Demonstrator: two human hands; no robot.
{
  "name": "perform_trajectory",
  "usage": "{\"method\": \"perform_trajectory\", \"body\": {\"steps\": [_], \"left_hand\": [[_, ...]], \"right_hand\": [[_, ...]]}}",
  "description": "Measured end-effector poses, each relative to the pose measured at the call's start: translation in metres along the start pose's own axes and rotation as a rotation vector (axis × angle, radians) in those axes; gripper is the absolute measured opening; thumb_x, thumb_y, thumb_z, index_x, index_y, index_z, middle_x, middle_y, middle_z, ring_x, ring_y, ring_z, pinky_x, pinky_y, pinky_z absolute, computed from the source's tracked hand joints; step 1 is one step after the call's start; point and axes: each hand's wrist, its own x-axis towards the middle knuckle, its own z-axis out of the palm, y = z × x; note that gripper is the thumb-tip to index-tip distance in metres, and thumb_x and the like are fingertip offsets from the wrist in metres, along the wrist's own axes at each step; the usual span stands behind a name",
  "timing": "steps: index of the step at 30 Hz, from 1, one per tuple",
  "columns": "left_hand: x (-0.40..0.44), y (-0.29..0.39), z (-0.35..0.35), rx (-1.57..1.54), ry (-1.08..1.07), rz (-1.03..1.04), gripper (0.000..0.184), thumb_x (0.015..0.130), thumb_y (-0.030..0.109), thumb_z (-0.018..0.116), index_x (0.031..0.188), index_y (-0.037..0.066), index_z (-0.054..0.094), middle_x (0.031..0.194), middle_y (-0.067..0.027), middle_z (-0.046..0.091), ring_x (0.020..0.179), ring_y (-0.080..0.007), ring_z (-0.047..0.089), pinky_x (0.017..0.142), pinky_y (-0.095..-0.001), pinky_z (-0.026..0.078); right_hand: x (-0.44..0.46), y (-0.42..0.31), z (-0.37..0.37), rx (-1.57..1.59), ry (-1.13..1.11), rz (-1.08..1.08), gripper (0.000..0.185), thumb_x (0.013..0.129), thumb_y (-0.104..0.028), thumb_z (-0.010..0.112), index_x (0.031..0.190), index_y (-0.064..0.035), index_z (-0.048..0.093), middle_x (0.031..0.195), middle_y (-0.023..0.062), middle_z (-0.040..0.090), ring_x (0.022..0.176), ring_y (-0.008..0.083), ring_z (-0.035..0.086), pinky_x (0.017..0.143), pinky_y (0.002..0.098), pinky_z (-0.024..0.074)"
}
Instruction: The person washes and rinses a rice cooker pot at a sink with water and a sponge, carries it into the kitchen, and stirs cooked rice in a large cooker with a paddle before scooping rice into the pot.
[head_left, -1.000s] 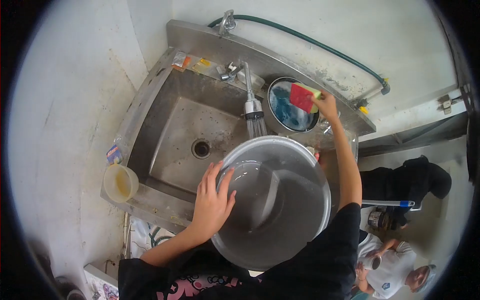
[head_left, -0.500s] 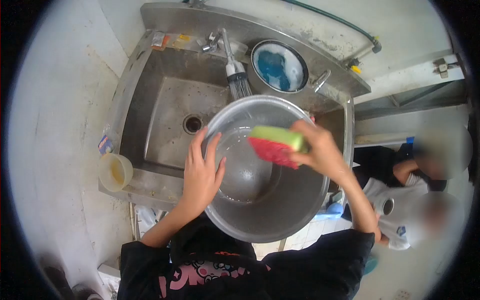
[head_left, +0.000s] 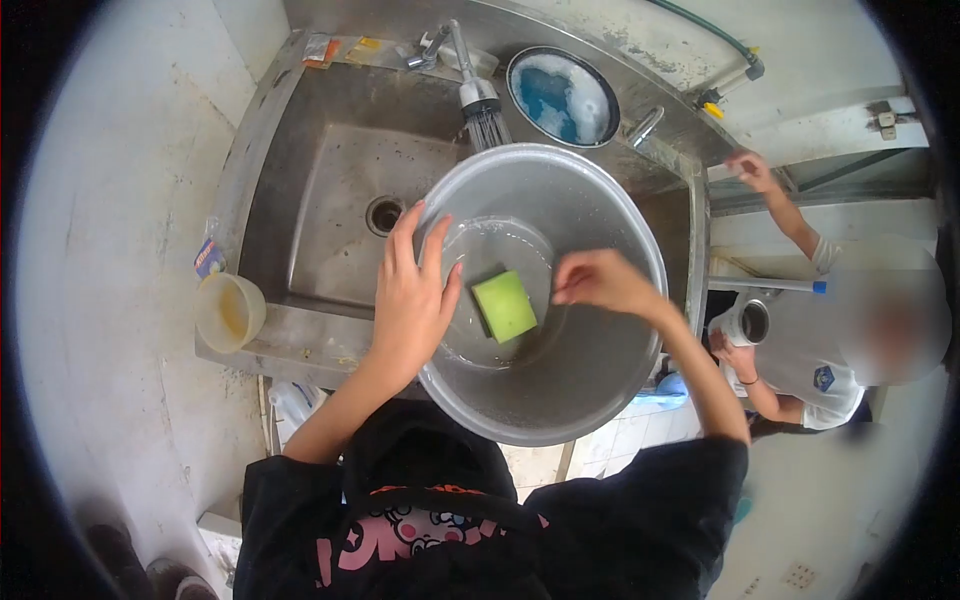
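Steel sink (head_left: 345,190): ahead of the left hand and off to its left, its basin floor open to view.
Metal pot (head_left: 600,370): wide and deep, mouth up, between the forearms and under both hands; what bears its weight is hidden.
Suds pan (head_left: 526,122): beyond both hands, past the pot's far rim, holding blue liquid with white foam.
Tap (head_left: 478,95): straight out beyond the left fingertips, streaks below its nozzle that look like running water.
Left hand (head_left: 408,305): fingers spread and thumb apart, laid over the pot's rim on its own side; it seems to steady the pot rather than clutch it.
Right hand (head_left: 605,285): over the pot's inside, fingers curled and blurred; nothing shows in it, but whether it is fully closed I cannot tell.
Plastic cup (head_left: 212,315): well out to the left of the left hand, on the sink's ledge, something yellowish inside.
Sponge (head_left: 505,305): on the pot's floor between the hands, apart from the right fingertips, green face up. The step appears to be handling it inside the pot; picking it up would call for the right fingers to open and reach left and down, with the left hand steadying the rim.
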Motion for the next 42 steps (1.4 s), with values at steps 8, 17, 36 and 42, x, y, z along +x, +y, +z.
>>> {"method": "perform_trajectory", "body": {"steps": [8,17,36,42], "left_hand": [[-0.003,-0.001,0.0,-0.01,-0.001,0.003,0.039,0.081,0.007,0.048,0.119,0.004,0.039,0.125,-0.0182,0.029,0.112,-0.0389,0.036,0.091,-0.0431,0.034],[-0.001,-0.001,-0.001,-0.181,0.073,-0.054,0.04,0.08,-0.008,0.037,0.119,0.003,0.038,0.123,-0.0167,0.033,0.103,-0.0376,0.046,0.081,-0.041,0.042],[0.002,0.005,-0.002,-0.152,0.012,-0.14,0.047,0.076,-0.013,0.033,0.119,0.004,0.039,0.122,-0.016,0.034,0.107,-0.0341,0.043,0.085,-0.037,0.039],[0.0,0.004,0.0,-0.126,-0.049,-0.135,0.064,0.06,-0.023,0.036,0.12,0.0,0.037,0.125,-0.0154,0.03,0.112,-0.0375,0.039,0.089,-0.0405,0.037]], "right_hand": [[-0.093,0.013,-0.068,-0.877,0.851,-0.076,0.027,0.075,-0.005,0.061,0.101,0.0036,0.056,0.089,0.0147,0.06,0.08,0.022,0.062,0.066,0.0286,0.0484],[0.032,0.048,0.122,-0.759,0.305,0.26,0.06,0.078,-0.035,0.055,0.121,0.0029,0.038,0.094,0.0248,0.052,0.079,0.0341,0.056,0.065,0.0392,0.0465],[0.053,0.102,0.156,-1.157,0.17,0.154,0.066,0.073,-0.015,0.051,0.13,0.0048,0.022,0.106,0.0217,0.041,0.093,0.0314,0.047,0.074,0.0394,0.0437],[0.131,0.078,0.143,-1.097,0.441,-0.141,0.059,0.074,-0.011,0.049,0.127,0.0044,0.029,0.106,0.0198,0.045,0.094,0.0334,0.046,0.075,0.0395,0.0429]]}}
